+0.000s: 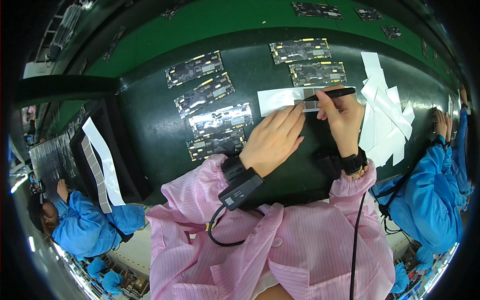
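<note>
One white strip [275,102] on green bench [155,130], people [425,195] either side

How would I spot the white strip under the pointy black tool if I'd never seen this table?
On the dark green table, find the two circuit boards nearest the pile of white strips. Below them lies one white strip, touched by the left hand. Unlike the pile's plain white pieces, it has grey squares near its right end.
</note>
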Demonstrator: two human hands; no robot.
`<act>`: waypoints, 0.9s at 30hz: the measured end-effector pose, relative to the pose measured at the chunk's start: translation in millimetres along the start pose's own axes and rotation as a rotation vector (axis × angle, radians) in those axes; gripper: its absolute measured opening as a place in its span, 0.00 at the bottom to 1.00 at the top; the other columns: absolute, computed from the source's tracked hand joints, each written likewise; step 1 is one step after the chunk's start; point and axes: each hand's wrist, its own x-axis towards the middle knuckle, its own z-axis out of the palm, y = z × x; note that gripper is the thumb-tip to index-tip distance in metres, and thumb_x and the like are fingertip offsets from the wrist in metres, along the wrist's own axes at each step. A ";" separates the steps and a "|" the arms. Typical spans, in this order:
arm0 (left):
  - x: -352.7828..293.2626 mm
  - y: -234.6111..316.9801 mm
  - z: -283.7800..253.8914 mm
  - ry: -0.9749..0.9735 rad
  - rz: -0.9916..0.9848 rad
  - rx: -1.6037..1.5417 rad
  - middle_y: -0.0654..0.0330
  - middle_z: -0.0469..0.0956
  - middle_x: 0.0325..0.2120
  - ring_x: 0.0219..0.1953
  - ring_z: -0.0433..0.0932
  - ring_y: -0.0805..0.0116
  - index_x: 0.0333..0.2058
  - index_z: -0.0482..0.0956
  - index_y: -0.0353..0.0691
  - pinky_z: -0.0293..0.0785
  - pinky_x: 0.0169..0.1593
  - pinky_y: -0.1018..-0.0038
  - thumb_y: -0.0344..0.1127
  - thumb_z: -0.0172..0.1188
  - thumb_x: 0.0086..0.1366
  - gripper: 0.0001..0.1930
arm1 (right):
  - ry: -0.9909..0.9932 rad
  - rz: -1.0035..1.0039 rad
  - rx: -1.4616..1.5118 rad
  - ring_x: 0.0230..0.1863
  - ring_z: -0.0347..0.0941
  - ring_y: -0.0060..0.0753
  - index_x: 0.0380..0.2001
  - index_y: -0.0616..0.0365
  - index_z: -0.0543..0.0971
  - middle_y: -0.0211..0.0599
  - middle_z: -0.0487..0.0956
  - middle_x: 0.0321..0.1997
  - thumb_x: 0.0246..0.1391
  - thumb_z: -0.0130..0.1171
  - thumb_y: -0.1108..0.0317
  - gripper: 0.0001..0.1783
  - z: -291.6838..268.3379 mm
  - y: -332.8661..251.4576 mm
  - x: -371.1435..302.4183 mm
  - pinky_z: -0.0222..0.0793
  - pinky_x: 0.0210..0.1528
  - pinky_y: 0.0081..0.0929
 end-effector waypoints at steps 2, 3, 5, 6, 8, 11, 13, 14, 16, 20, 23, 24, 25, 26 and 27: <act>2.2 -1.2 -0.5 -0.003 0.004 -0.028 0.55 0.67 0.54 0.54 0.67 0.58 0.48 0.71 0.31 0.66 0.56 0.66 0.35 0.61 0.55 0.23 | 0.022 0.026 0.078 0.18 0.71 0.17 0.33 0.66 0.79 0.32 0.77 0.20 0.52 0.62 0.73 0.07 -1.4 2.2 2.2 0.63 0.20 0.16; 2.9 -1.1 -1.6 -0.002 0.002 -0.027 0.55 0.67 0.54 0.54 0.67 0.58 0.48 0.71 0.31 0.66 0.56 0.66 0.35 0.61 0.55 0.23 | 0.041 0.051 0.161 0.18 0.71 0.17 0.33 0.67 0.78 0.31 0.77 0.20 0.53 0.62 0.72 0.07 -2.5 2.9 4.0 0.63 0.20 0.16; 4.9 -1.3 -4.2 -0.005 0.005 -0.041 0.54 0.68 0.53 0.53 0.68 0.58 0.47 0.71 0.32 0.67 0.55 0.66 0.35 0.61 0.55 0.22 | 0.034 0.057 0.173 0.18 0.71 0.17 0.33 0.67 0.78 0.31 0.77 0.20 0.54 0.61 0.72 0.08 -7.8 0.4 12.8 0.63 0.20 0.15; 6.4 -2.2 -6.7 -0.004 0.005 -0.039 0.54 0.68 0.53 0.53 0.68 0.58 0.47 0.71 0.32 0.67 0.55 0.66 0.35 0.61 0.55 0.22 | 0.028 0.065 0.186 0.18 0.71 0.17 0.32 0.67 0.78 0.31 0.76 0.20 0.54 0.61 0.71 0.08 -9.7 -2.0 18.3 0.62 0.20 0.15; 10.9 -6.7 -14.2 -0.020 0.004 -0.124 0.53 0.69 0.51 0.52 0.69 0.56 0.47 0.71 0.33 0.68 0.54 0.65 0.35 0.60 0.56 0.20 | 0.032 0.069 0.185 0.17 0.70 0.17 0.31 0.66 0.77 0.30 0.76 0.20 0.55 0.61 0.70 0.08 -10.2 -5.8 32.6 0.62 0.19 0.14; 22.1 -21.7 -22.1 0.062 0.017 -0.076 0.52 0.70 0.50 0.52 0.70 0.55 0.46 0.71 0.33 0.69 0.54 0.64 0.35 0.60 0.57 0.19 | -0.046 0.018 0.196 0.15 0.67 0.17 0.30 0.63 0.75 0.28 0.73 0.19 0.58 0.59 0.64 0.12 -9.6 0.6 64.4 0.60 0.17 0.15; 29.5 -34.8 -23.7 0.103 0.004 -0.042 0.52 0.70 0.50 0.52 0.70 0.54 0.46 0.71 0.32 0.68 0.54 0.64 0.35 0.60 0.58 0.19 | -0.065 0.022 0.243 0.15 0.67 0.17 0.30 0.63 0.75 0.28 0.72 0.19 0.58 0.59 0.63 0.12 -0.5 -2.1 78.1 0.60 0.17 0.15; 33.0 -40.5 -24.1 0.141 -0.008 -0.009 0.51 0.70 0.50 0.52 0.70 0.54 0.47 0.71 0.32 0.68 0.55 0.64 0.35 0.60 0.58 0.19 | -0.082 0.028 0.289 0.15 0.66 0.17 0.31 0.62 0.75 0.27 0.72 0.18 0.58 0.59 0.62 0.12 5.2 -3.7 84.3 0.60 0.17 0.15; 37.4 -48.1 -18.6 0.150 -0.015 0.037 0.51 0.69 0.51 0.54 0.69 0.53 0.47 0.70 0.31 0.67 0.56 0.64 0.35 0.60 0.58 0.21 | -0.094 0.019 0.298 0.14 0.66 0.17 0.31 0.61 0.75 0.26 0.71 0.18 0.58 0.58 0.61 0.13 13.2 3.2 96.2 0.59 0.16 0.15; 39.2 -54.5 -13.5 0.105 -0.042 0.085 0.50 0.66 0.54 0.56 0.67 0.54 0.49 0.69 0.31 0.66 0.58 0.65 0.36 0.60 0.58 0.22 | -0.178 0.020 0.268 0.13 0.65 0.16 0.32 0.61 0.75 0.25 0.70 0.17 0.59 0.57 0.60 0.13 21.9 10.1 109.0 0.58 0.17 0.15; 38.3 -57.9 -13.5 0.100 -0.036 0.107 0.50 0.65 0.55 0.57 0.66 0.54 0.50 0.69 0.31 0.65 0.59 0.65 0.36 0.60 0.58 0.23 | -0.186 0.034 0.286 0.13 0.65 0.16 0.32 0.61 0.75 0.25 0.70 0.17 0.59 0.57 0.60 0.13 25.2 10.9 110.8 0.58 0.17 0.16; 38.8 -58.3 -13.4 0.102 -0.033 0.115 0.50 0.65 0.55 0.57 0.66 0.54 0.50 0.68 0.31 0.65 0.59 0.65 0.37 0.60 0.58 0.23 | -0.183 0.030 0.279 0.13 0.65 0.17 0.32 0.61 0.75 0.25 0.70 0.17 0.59 0.57 0.60 0.13 25.4 9.4 110.0 0.58 0.17 0.16; 39.3 -58.1 -13.4 0.101 -0.034 0.113 0.50 0.65 0.55 0.57 0.66 0.54 0.50 0.68 0.31 0.65 0.59 0.65 0.37 0.60 0.58 0.23 | -0.179 0.025 0.273 0.13 0.65 0.17 0.32 0.61 0.75 0.25 0.71 0.17 0.59 0.57 0.60 0.13 25.4 8.8 109.5 0.58 0.17 0.16; 39.8 -57.6 -13.5 0.093 -0.035 0.113 0.50 0.65 0.55 0.57 0.66 0.55 0.50 0.68 0.30 0.65 0.59 0.65 0.37 0.60 0.58 0.24 | -0.179 0.026 0.272 0.13 0.65 0.17 0.32 0.61 0.75 0.25 0.71 0.17 0.59 0.57 0.60 0.13 25.6 9.9 109.7 0.58 0.17 0.16; 40.0 -57.8 -13.7 0.085 -0.037 0.113 0.50 0.66 0.54 0.57 0.66 0.55 0.50 0.68 0.30 0.65 0.59 0.66 0.37 0.60 0.58 0.24 | -0.169 0.014 0.276 0.13 0.65 0.17 0.31 0.62 0.75 0.25 0.71 0.16 0.58 0.57 0.60 0.13 26.7 11.6 110.0 0.58 0.17 0.16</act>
